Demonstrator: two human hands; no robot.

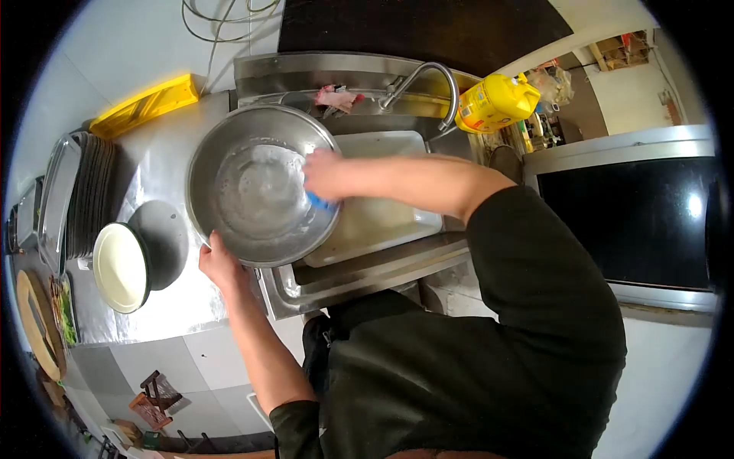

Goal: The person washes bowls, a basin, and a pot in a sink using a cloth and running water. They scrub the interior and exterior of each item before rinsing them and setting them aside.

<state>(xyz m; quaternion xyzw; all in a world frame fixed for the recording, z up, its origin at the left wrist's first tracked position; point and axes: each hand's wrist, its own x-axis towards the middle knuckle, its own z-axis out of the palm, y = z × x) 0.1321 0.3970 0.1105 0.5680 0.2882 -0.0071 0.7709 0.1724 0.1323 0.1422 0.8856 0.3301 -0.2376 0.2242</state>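
A wide stainless steel basin (205,164) rests tilted over the left side of the sink (284,307), overlapping the metal counter. Suds and a little water show on its inner bottom. My left hand (222,264) grips the near-left rim, thumb on the edge and fingers hidden underneath. Inside the basin, against the right wall, my right hand (324,174) is closed on a blue scrubbing pad (319,201), slightly blurred. Only a blue edge of the pad peeks out below the fingers. Partly under the basin and my right forearm, a white rectangular tub (382,229) with cloudy water sits in the sink.
A curved faucet (453,92) rises behind the sink, beside a yellow jug (497,103). Left on the counter stand a pale bowl (121,268), a stack of dark ridged trays (93,195) and a yellow plastic holder (145,105). A crumpled pink-and-white packet (336,98) lies at the sink's back edge.
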